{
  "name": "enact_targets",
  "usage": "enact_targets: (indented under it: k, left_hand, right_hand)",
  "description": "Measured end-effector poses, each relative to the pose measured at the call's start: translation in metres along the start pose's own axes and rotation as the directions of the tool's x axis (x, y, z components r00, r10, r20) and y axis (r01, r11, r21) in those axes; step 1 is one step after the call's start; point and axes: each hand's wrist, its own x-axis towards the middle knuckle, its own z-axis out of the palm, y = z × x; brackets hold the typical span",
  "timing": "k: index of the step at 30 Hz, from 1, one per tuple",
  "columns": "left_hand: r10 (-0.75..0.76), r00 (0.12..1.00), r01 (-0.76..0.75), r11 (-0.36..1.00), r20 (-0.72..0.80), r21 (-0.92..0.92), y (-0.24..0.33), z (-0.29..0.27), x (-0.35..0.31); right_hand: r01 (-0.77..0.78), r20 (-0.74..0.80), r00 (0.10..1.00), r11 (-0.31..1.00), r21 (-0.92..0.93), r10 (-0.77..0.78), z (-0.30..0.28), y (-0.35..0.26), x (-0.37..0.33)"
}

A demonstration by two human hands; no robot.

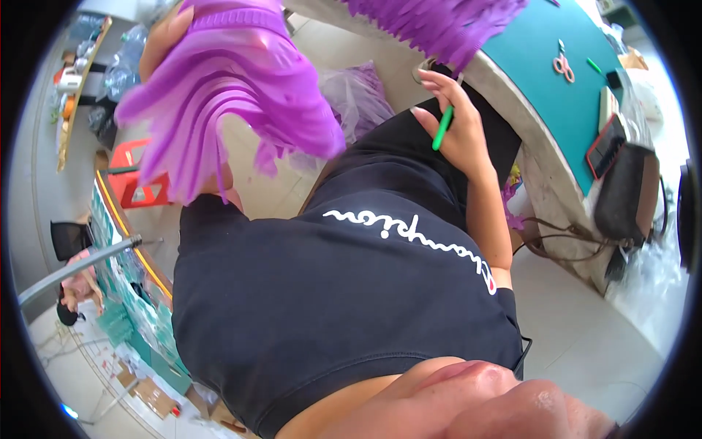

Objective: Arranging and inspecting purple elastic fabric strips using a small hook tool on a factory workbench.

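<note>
— Purple, mostly: a fringe (219,110) of soft strips, cut into long narrow tongues that fan out and hang loose, with a ribbed band along its top edge.

— Where is it?

— Up at the top left, in front of the dark shirt (329,293), well off the bench (504,80). The left hand (162,40) is mostly hidden behind it, so I cannot tell how that grip stands. A second purple fringe (439,22) hangs at the top, near the bench edge.

— And the right hand?

— The right hand (457,124) rests beside the bench's rounded edge, fingers curled with a thin green pen (442,128) pinched between them. The pen is smooth and straight, pointing down across the palm.

— What is the bench like?

— Pale, stone-looking rim, with a flat teal mat (556,102) on top. Pink-handled scissors (563,64) lie on the mat, with another green pen (594,67) near them. A dark bag (625,194) with thin brown straps hangs off the bench's near end.

— Anything below?

— A crumpled clear bag (358,99) with purple scraps lies on the pale floor (585,344), and a red stool (135,175) stands to the left.
</note>
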Motion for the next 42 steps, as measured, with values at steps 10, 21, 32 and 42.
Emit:
enact_targets:
  k: [10,21,32,42]
  left_hand:
    - [0.757,0.459,-0.774,0.084,0.465,0.627,-0.095,0.124,0.114]
    - [0.538,0.624,-0.718,0.680,0.566,0.146,-0.129,0.139,0.139]
    - [-0.720,0.694,0.713,0.687,0.001,0.139,-0.378,-0.034,0.190]
    - [-0.905,0.406,0.832,0.310,-0.124,0.461,-0.310,0.072,0.033]
  right_hand:
    - [-0.067,0.042,0.998,0.640,0.766,0.054,-0.037,0.026,-0.030]
    - [-0.050,-0.555,0.826,0.994,0.094,0.094,-0.142,-0.074,-0.164]
    - [-0.696,-0.430,0.694,0.691,-0.197,0.577,-0.121,0.042,-0.201]
    - [-0.651,-0.449,0.628,0.745,0.143,0.635,-0.108,0.121,-0.231]
